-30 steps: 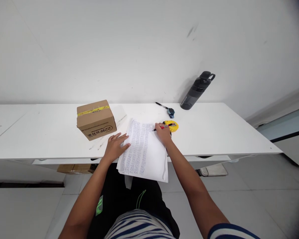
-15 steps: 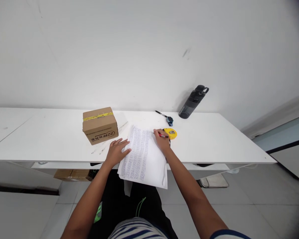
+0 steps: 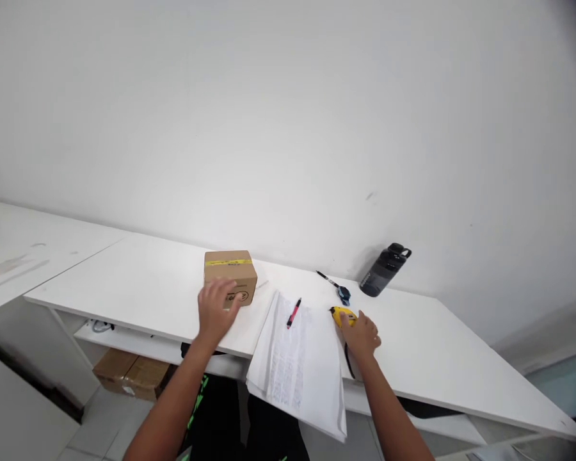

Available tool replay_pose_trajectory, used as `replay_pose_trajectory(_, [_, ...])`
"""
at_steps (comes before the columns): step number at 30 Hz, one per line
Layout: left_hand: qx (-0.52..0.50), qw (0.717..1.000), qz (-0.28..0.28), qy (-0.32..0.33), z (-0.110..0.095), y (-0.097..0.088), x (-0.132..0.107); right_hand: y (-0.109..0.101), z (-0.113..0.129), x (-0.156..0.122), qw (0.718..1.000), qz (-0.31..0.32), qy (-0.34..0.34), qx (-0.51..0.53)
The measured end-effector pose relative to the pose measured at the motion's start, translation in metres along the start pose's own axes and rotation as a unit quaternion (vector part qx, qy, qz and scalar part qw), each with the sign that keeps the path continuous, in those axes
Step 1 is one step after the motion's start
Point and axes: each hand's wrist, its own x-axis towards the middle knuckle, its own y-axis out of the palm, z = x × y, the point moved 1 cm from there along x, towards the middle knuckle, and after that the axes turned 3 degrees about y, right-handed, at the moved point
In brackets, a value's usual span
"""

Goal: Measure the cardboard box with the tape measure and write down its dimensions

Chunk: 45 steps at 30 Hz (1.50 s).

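My left hand is open at the front of a small brown cardboard box with yellow tape across its top; whether the fingertips touch the box, I cannot tell. My right hand is closed around a yellow tape measure, its thumb on the near side. Between my hands lies a stack of white paper covered partly in rows of handwriting, its near end hanging over the table edge. A red and black pen rests on the top sheet.
Behind the tape measure are a blue watch and a black pen. A dark water bottle stands by the wall. A black strap lies right of the papers. Below the white table, brown cartons sit underneath.
My right hand has let go of the red pen, now on the paper, and has taken hold of the tape measure. My left hand has left the papers for the box. The view has shifted.
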Motion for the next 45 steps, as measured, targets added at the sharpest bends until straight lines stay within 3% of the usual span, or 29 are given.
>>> replay_pose_trajectory(3, [0.093, 0.99, 0.107, -0.018, 0.029, -0.018, 0.039, 0.006, -0.004, -0.001, 0.998, 0.055, 0.022, 0.006])
replay_pose_trajectory(6, [0.125, 0.969, 0.212, -0.026, 0.05, -0.025, 0.063, 0.007, -0.002, -0.004, 0.998, 0.051, 0.031, 0.015])
replay_pose_trajectory(9, [0.141, 0.955, 0.257, -0.043, 0.056, -0.026, 0.077, 0.005, -0.001, -0.004, 0.999, 0.01, 0.036, 0.008])
replay_pose_trajectory(11, [0.173, 0.944, 0.28, -0.016, 0.054, -0.023, 0.084, 0.006, -0.001, -0.003, 0.999, -0.004, 0.034, -0.007])
replay_pose_trajectory(14, [0.2, 0.925, 0.312, 0.082, 0.054, -0.014, 0.092, 0.009, -0.002, -0.002, 1.0, 0.012, 0.025, -0.014])
replay_pose_trajectory(17, [0.167, 0.921, 0.323, 0.137, 0.061, -0.006, 0.094, 0.011, -0.003, -0.001, 1.0, 0.021, 0.02, -0.008])
replay_pose_trajectory(24, [0.124, 0.927, 0.332, 0.121, 0.073, 0.002, 0.107, 0.008, -0.004, 0.001, 1.0, 0.013, 0.016, -0.018])
replay_pose_trajectory(34, [0.175, 0.92, 0.329, 0.119, 0.051, 0.008, 0.107, 0.001, -0.004, 0.0, 0.999, 0.017, 0.023, 0.014])
replay_pose_trajectory(39, [0.207, 0.904, 0.346, 0.142, 0.027, -0.009, 0.098, -0.007, -0.008, -0.008, 0.995, 0.032, 0.034, 0.084])
replay_pose_trajectory(45, [0.12, 0.902, 0.385, 0.152, 0.019, -0.058, 0.066, -0.02, -0.009, -0.012, 0.981, 0.044, -0.013, 0.189])
